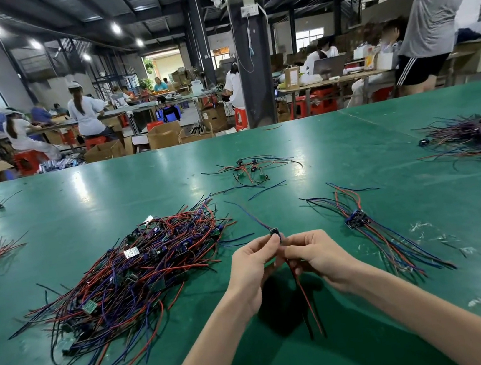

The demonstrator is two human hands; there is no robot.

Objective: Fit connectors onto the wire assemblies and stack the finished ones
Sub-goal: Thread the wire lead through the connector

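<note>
Two bare hands are held close together above the near middle of a glossy green tabletop (pixel 110 188). A tiny black, boxy connector (pixel 274 232) is pinched between the curled fingertips of the left hand (pixel 253 268) and the right hand (pixel 317 256). From it the thin, plastic-coated strands of one wire assembly (pixel 306 300) are trailed: red and black towards the near edge, blue towards the far edge. How the connector is seated cannot be made out, as it is mostly covered by fingertips. A large tangled heap (pixel 134 274) of red, blue and black wires with small green boards is spread left of the hands. A tidy bundle (pixel 359 219) with dark connectors lined up is laid to the right. A further pile (pixel 480 136) at the right edge is cut off
</note>
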